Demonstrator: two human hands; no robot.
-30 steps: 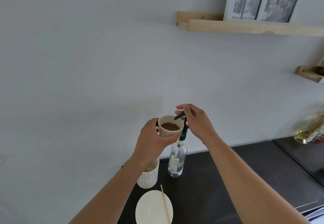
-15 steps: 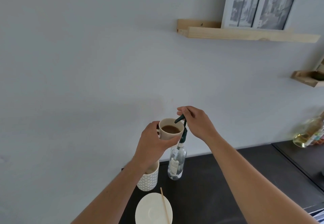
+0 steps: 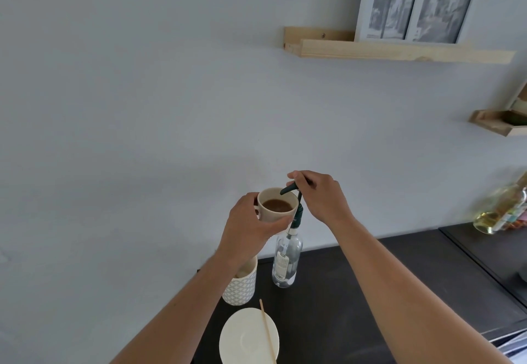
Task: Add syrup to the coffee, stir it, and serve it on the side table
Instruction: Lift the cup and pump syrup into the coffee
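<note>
Coffee mug (image 3: 276, 209) sits raised in my left hand (image 3: 248, 225), fingers wrapped around it, under the syrup bottle's (image 3: 286, 261) pump spout (image 3: 289, 188); my right hand (image 3: 323, 199) grips the pump head.

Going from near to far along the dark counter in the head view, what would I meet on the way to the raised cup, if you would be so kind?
Saucer with the wooden stir stick across it → patterned white container → clear syrup bottle → coffee cup held up in the left hand, under the pump the right hand presses.
</note>
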